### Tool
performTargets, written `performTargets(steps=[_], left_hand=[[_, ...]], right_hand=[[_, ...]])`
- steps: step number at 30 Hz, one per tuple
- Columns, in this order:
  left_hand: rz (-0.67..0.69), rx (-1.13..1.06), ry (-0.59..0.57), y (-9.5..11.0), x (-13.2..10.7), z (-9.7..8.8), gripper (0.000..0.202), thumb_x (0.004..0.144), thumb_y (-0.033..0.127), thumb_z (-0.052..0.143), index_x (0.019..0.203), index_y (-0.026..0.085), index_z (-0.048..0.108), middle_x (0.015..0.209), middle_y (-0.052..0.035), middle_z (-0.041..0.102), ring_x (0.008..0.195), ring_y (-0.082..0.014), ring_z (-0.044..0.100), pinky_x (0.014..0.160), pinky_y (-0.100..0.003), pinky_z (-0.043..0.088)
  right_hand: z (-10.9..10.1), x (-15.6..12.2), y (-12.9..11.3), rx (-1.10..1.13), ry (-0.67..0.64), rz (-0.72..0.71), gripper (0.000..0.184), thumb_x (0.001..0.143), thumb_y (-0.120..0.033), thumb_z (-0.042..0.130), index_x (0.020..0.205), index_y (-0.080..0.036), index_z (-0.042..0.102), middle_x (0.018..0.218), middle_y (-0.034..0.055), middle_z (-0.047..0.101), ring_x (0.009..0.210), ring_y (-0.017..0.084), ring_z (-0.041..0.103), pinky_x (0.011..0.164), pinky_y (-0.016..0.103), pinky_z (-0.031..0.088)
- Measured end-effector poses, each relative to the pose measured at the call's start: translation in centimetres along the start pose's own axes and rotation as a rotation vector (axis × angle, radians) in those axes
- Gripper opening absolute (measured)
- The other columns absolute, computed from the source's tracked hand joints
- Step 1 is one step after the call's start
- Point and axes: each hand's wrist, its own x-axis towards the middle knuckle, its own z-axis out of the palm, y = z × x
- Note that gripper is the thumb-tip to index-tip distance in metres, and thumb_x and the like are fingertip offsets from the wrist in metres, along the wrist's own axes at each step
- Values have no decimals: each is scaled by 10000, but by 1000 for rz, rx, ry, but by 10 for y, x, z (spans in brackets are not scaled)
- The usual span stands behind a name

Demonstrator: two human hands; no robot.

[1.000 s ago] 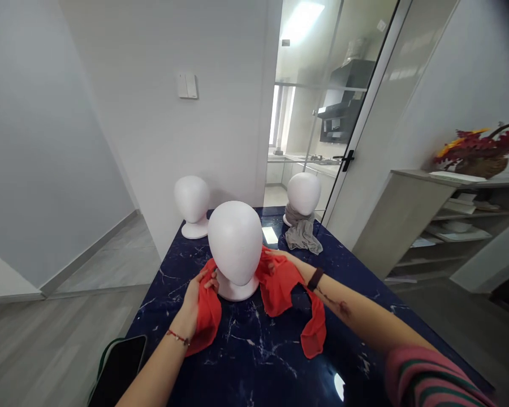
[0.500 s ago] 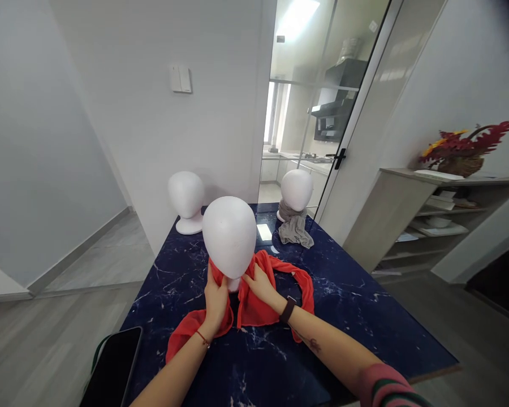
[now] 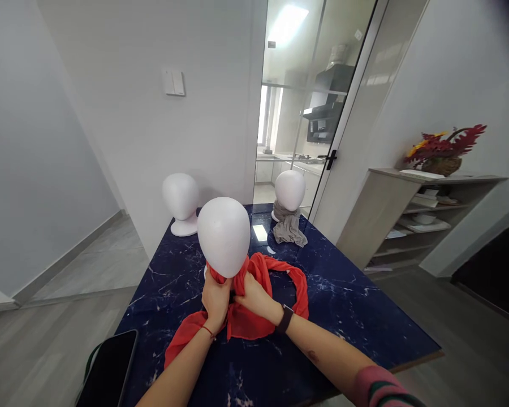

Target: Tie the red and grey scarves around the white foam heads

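Note:
A white foam mannequin head (image 3: 223,234) stands near the front of the dark blue marbled table (image 3: 356,316). A red scarf (image 3: 280,277) wraps around its neck, with ends trailing on the table at left and right. My left hand (image 3: 215,298) and my right hand (image 3: 254,295) meet in front of the neck, both closed on the red cloth. A black watch sits on my right wrist, a red string on my left.
Two more white heads stand at the table's far side: a bare head (image 3: 180,200) at left and a head (image 3: 289,192) with a grey scarf (image 3: 289,229) at right. A black phone (image 3: 108,370) lies at the front left corner. A shelf unit (image 3: 407,220) stands to the right.
Both hands moved from the sides of the neck to its front, drawing the scarf ends together under the head. The camera view shifted slightly back.

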Motion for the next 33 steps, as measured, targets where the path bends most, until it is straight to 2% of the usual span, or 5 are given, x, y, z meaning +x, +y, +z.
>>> performTargets(steps=[5,9,17,24,33], left_hand=[[9,-1,-12,1,-1,0,711,757,630,530,1336,241,394,1126,-113,666,958,-310,653,754,-369,463],[4,3,6,4,-3,-2,739,744,638,542,1343,232,389,1144,-123,658,992,-319,641,764,-372,461],[-27,-2,8,7,-4,-3,768,744,647,532,1375,247,354,1144,-124,661,956,-319,654,761,-383,462],[-38,-50,-47,8,-5,-10,745,720,609,589,1334,232,404,1060,-100,685,910,-283,659,747,-348,463],[-19,-93,-51,12,-10,-13,737,724,595,593,1345,246,404,1038,-87,679,868,-277,648,717,-348,444]], right_hand=[[-15,-40,-23,74,-152,105,929,651,-241,695,1432,-131,203,1163,161,602,1021,290,615,842,372,460],[-28,-68,-33,-165,-186,233,760,665,-344,708,1332,-132,413,1064,164,658,986,335,629,794,394,464],[3,-92,-42,-592,-149,102,702,738,33,387,1415,-139,321,1150,206,589,1012,305,611,825,438,463],[17,-72,-45,128,-194,10,915,615,-85,555,1448,-122,178,1255,159,533,1093,282,565,901,390,468],[22,-67,-77,1312,-95,494,639,553,-137,630,1143,-237,404,788,-46,587,570,112,580,599,277,476]])
